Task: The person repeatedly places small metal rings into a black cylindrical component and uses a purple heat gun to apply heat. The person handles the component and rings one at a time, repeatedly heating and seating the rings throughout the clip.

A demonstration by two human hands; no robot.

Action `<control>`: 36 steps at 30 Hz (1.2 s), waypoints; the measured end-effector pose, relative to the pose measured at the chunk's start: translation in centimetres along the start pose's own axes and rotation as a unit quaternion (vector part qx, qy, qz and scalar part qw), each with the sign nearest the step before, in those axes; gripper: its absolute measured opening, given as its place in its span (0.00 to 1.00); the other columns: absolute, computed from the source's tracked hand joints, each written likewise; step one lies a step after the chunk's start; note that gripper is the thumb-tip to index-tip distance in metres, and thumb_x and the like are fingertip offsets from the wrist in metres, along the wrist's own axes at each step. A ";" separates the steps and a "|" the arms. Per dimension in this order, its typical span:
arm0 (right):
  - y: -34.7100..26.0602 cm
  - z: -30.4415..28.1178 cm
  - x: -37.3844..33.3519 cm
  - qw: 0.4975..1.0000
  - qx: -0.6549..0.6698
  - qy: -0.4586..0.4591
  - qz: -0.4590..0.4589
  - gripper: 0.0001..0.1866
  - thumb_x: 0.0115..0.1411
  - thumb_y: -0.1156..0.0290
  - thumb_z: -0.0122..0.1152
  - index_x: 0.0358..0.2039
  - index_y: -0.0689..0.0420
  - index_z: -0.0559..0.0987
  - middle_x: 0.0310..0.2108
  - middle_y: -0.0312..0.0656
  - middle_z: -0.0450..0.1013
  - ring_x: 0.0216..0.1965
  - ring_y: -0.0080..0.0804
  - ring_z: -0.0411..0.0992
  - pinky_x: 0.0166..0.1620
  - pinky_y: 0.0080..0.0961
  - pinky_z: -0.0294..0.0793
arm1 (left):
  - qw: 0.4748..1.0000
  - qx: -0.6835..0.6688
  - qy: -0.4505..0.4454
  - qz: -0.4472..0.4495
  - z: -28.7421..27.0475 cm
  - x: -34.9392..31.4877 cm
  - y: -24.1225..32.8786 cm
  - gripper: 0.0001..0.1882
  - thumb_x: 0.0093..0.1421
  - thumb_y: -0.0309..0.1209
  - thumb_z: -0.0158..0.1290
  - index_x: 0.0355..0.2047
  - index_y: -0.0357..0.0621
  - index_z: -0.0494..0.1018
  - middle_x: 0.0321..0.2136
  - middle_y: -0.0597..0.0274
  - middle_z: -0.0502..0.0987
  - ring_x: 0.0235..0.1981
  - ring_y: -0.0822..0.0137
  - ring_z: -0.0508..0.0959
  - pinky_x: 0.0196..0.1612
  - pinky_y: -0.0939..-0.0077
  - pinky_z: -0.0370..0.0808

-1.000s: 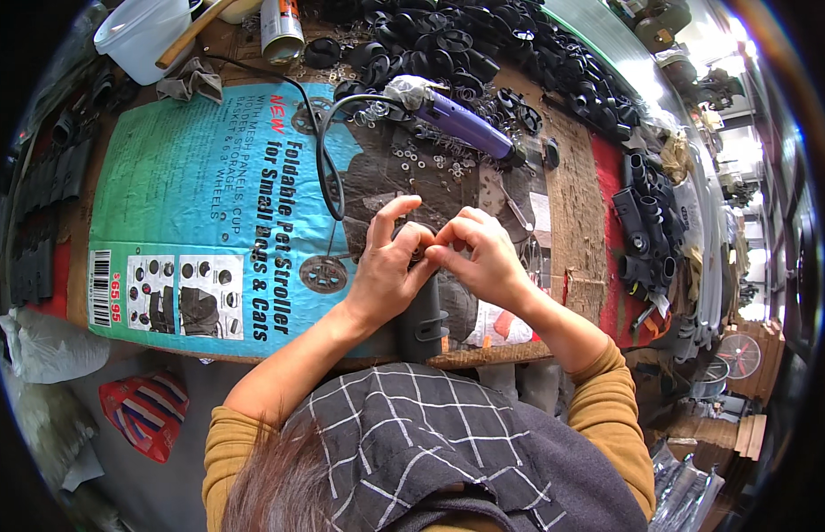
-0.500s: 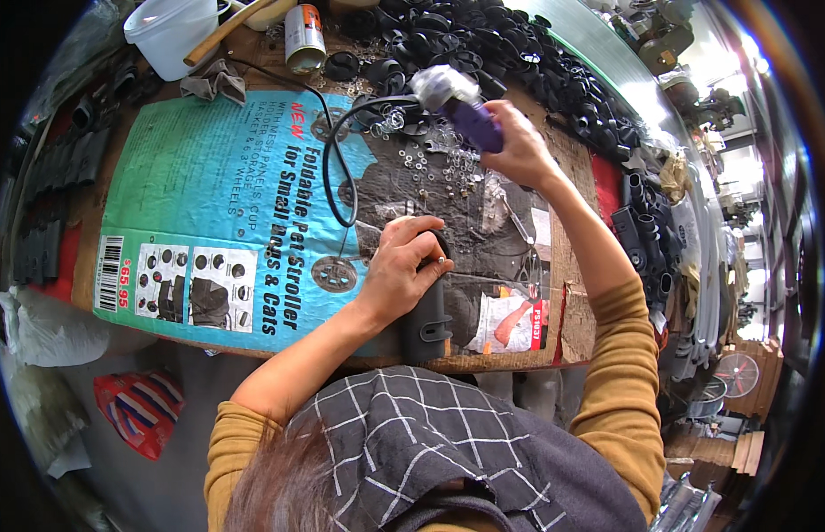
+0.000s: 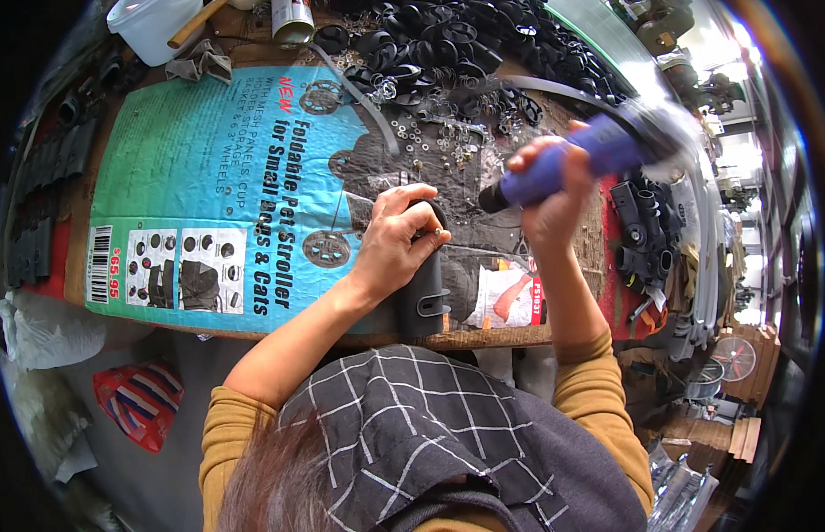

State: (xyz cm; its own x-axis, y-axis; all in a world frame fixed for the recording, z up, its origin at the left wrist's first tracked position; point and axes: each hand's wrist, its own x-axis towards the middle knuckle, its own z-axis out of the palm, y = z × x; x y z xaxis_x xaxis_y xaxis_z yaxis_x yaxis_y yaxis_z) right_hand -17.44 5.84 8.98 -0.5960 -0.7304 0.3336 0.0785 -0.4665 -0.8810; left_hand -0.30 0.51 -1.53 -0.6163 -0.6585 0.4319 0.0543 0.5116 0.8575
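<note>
My left hand point(image 3: 397, 238) presses down on the top of a black plastic part point(image 3: 423, 297) that stands at the near edge of the workbench. My right hand point(image 3: 552, 191) grips a purple power screwdriver point(image 3: 582, 158) and holds it in the air to the right of that part; its far end is blurred by motion. A dark cord hangs from the tool's near end toward the bench. Small metal washers and screws point(image 3: 439, 133) lie scattered just beyond both hands.
A teal printed cardboard sheet point(image 3: 208, 177) covers the bench. A heap of black plastic parts point(image 3: 465, 44) lies at the back, more black parts point(image 3: 643, 239) at the right. A white tub point(image 3: 151, 25) and a can point(image 3: 293, 18) stand back left. Bags point(image 3: 137, 403) lie on the floor at left.
My right hand left the black part, reached back for the purple screwdriver, and has lifted it toward me. My left hand stayed on the black part.
</note>
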 end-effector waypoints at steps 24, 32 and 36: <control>-2.6 4.0 -4.8 0.987 -0.069 -0.141 -0.022 0.43 0.54 0.29 0.54 0.50 0.57 0.61 0.31 0.44 0.70 0.34 0.35 0.72 0.43 0.34 0.74 | 0.999 -0.020 0.029 -0.040 0.1 -0.1 -0.1 0.15 0.43 0.27 0.68 0.29 0.44 0.73 0.50 0.53 0.66 0.49 0.53 0.66 0.50 0.61 0.67; -2.3 4.5 -4.7 0.982 -0.092 -0.163 -0.023 0.43 0.53 0.31 0.56 0.58 0.49 0.58 0.31 0.44 0.70 0.33 0.36 0.71 0.42 0.37 0.73 | 0.999 -0.006 0.024 -0.045 0.1 -0.1 -0.2 0.14 0.42 0.25 0.66 0.28 0.44 0.72 0.49 0.54 0.66 0.50 0.53 0.65 0.53 0.60 0.64; -3.1 4.7 -4.8 0.971 -0.154 -0.185 0.000 0.41 0.55 0.34 0.57 0.57 0.51 0.57 0.30 0.46 0.70 0.32 0.37 0.72 0.42 0.37 0.74 | 0.999 0.001 0.015 -0.049 0.1 -0.1 -0.3 0.13 0.43 0.27 0.64 0.30 0.45 0.73 0.49 0.55 0.65 0.50 0.56 0.65 0.55 0.61 0.60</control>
State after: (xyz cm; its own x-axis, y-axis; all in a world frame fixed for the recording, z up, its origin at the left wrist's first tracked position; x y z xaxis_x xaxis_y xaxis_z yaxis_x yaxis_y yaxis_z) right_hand -11.05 8.47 11.68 -0.2637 -0.8860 0.3815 -0.1985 -0.3372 -0.9203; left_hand -0.34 0.43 -1.89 -0.5954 -0.7210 0.3545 -0.0062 0.4453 0.8953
